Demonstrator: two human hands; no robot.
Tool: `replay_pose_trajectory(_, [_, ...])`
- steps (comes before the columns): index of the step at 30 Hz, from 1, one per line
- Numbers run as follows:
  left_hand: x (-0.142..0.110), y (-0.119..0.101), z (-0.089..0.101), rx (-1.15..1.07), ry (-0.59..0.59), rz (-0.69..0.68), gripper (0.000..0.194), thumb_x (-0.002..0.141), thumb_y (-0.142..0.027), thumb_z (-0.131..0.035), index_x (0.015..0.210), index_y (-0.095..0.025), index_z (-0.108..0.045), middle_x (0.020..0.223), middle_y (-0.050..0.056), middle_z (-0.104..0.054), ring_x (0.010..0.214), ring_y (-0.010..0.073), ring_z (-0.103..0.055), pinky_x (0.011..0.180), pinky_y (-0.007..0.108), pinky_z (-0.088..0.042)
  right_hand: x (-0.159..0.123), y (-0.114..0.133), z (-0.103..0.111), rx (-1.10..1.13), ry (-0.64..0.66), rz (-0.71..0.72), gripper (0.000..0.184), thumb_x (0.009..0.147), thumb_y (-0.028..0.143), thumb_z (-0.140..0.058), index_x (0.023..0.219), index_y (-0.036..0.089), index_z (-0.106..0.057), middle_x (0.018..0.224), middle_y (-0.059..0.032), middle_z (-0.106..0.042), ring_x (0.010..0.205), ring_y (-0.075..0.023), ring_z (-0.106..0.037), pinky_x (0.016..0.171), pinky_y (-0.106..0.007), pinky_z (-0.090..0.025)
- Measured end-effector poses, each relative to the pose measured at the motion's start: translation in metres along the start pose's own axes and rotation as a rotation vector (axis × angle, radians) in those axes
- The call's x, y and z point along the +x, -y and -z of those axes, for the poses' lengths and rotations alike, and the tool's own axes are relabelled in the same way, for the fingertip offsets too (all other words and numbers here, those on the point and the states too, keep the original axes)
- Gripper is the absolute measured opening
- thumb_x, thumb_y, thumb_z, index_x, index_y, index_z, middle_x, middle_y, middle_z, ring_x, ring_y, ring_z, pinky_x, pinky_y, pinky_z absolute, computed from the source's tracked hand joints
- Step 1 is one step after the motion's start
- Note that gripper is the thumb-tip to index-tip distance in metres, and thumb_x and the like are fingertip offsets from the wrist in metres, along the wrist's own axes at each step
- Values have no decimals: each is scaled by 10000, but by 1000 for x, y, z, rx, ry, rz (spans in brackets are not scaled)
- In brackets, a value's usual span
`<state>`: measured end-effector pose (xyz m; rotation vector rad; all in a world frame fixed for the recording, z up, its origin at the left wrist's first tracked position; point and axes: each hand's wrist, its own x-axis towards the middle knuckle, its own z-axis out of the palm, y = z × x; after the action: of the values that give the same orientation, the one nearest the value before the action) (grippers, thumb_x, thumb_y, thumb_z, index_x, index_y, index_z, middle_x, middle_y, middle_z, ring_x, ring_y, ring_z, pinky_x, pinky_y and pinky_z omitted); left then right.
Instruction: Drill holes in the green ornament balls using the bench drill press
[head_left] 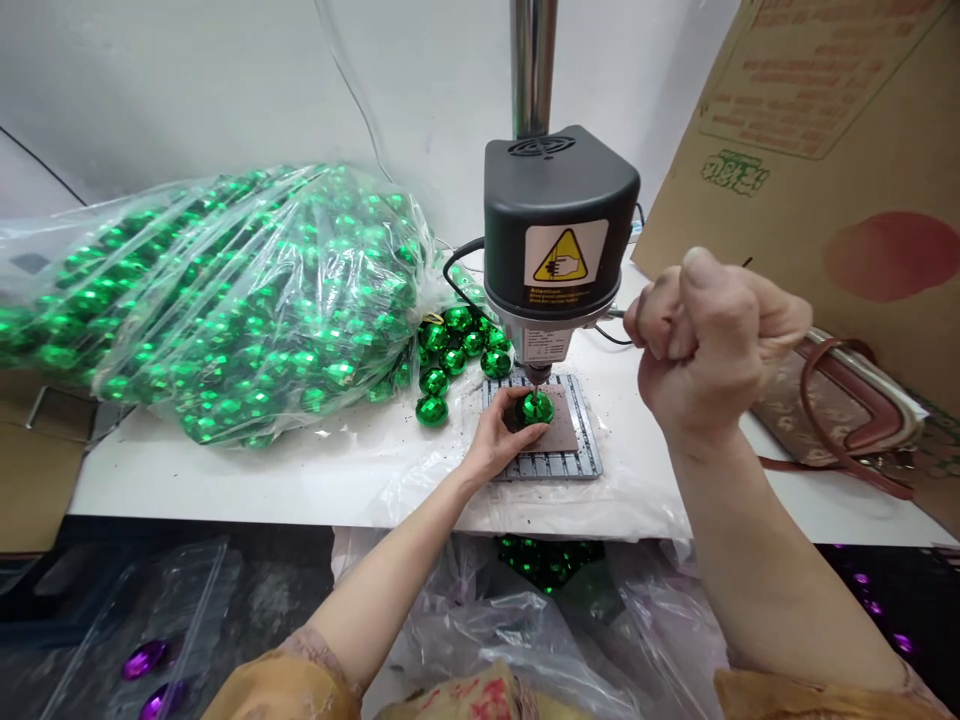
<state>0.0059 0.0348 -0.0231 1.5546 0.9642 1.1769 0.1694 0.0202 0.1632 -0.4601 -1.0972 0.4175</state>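
A shiny green faceted ball (538, 408) rests on the brown board of the drill press base (589, 462). My left hand (502, 432) grips that ball between thumb and fingers. Directly above it, the bit of the black drill press (559, 210) comes down to the ball's top and seems to touch it. Raised at the right of the machine, my right hand (712, 335) is closed around the drill press lever (613, 314); most of the lever is hidden by the fingers.
A clear plastic bag (300, 290) full of green balls fills the table's left side. Several loose green balls (433, 382) lie beside the base. At right stand a large cardboard box (817, 190) and a handbag (847, 410). Below the table edge, an open plastic bag (480, 640) holds green balls.
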Motion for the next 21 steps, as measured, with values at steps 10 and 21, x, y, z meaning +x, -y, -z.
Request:
replay_pose_trajectory(10, [-1,4,1,25,5,0,555,750,-427,-858,1184,-198,-598,1165,92,-688,1100,246,-656,980,391,-518,-19,-11,10,-11,53,112,548,854,202,-577,458,161,-201,426,49,-240,404,-38,-256,442,-277,-200])
replay_pose_trajectory(21, [-2,2,0,18,-3,0,553,748,-432,-851,1180,-202,-595,1176,89,-675,1108,241,-640,1003,396,-493,-29,-26,20,-13,85,321,497,803,114,-554,484,156,-176,440,52,-234,392,-47,-249,434,-276,-236])
